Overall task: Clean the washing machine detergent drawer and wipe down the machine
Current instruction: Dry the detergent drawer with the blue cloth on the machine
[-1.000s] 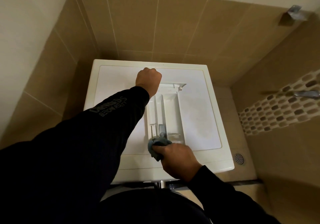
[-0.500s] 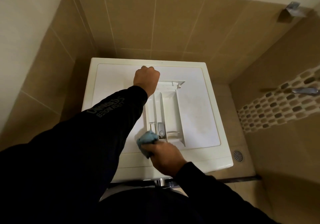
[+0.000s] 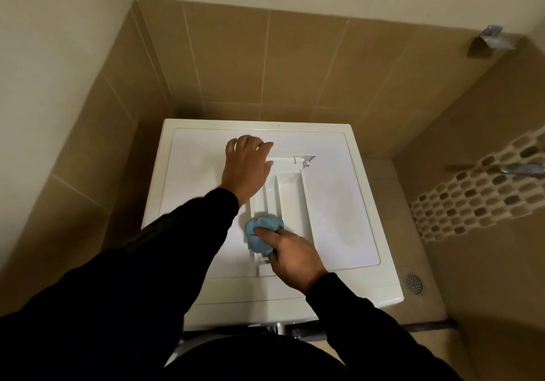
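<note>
A white washing machine (image 3: pixel 339 203) stands in a corner of tan-tiled walls, seen from above, and its detergent drawer (image 3: pixel 290 192) lies flat on the machine's top, lengthwise from the far side toward the person, with its long compartments facing up. The left hand (image 3: pixel 247 168) rests on the machine's top just beside the drawer's far left corner, palm down, fingers spread and fairly straight, gripping nothing (the thumb reaches toward the drawer's rim, though whether it touches cannot be told). The right hand (image 3: pixel 290 252) is at the near end of the drawer, its fingers curled around a bunched light-blue cloth (image 3: pixel 261 231); the cloth sits pressed into the drawer's near-left compartments and covers them, so what lies under it is hidden. The larger right-hand compartment of the drawer is open to view and looks pale and bare. Both arms wear dark long sleeves, the left sleeve (image 3: pixel 177 248) crossing the near-left part of the machine's top. A faint smudged patch shows on the machine's top to the right of the drawer. On the floor to the right of the machine, near its front corner, is a round metal floor drain (image 3: pixel 414 284). The right-hand wall carries a band of small mosaic tiles (image 3: pixel 477 198), with a metal fitting (image 3: pixel 522 169) projecting from it, and higher up another small metal bracket (image 3: pixel 491 37) is fixed near the wall's upper edge.
</note>
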`<control>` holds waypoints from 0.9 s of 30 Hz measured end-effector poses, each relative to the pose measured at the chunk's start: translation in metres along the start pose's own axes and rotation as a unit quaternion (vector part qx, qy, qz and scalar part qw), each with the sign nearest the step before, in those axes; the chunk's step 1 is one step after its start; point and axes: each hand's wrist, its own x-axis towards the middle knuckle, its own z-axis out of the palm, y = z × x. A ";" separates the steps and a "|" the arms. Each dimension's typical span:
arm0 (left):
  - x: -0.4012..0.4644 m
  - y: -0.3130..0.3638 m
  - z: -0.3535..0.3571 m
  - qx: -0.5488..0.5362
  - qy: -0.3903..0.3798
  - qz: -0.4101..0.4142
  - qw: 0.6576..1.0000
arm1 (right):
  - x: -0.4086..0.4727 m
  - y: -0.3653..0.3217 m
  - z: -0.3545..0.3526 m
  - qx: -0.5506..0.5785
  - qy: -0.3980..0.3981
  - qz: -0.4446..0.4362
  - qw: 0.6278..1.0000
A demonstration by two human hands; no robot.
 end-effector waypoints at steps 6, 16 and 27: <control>-0.066 0.014 -0.006 -0.213 -0.004 -0.098 0.972 | -0.003 0.010 -0.017 0.084 0.078 0.018 0.993; -0.088 0.043 -0.041 -0.543 -0.198 -0.316 0.752 | 0.025 0.000 -0.029 0.474 0.076 0.082 0.873; -0.082 0.001 -0.036 -0.544 -0.075 -0.427 0.719 | 0.078 -0.009 -0.060 0.104 0.247 -0.045 0.962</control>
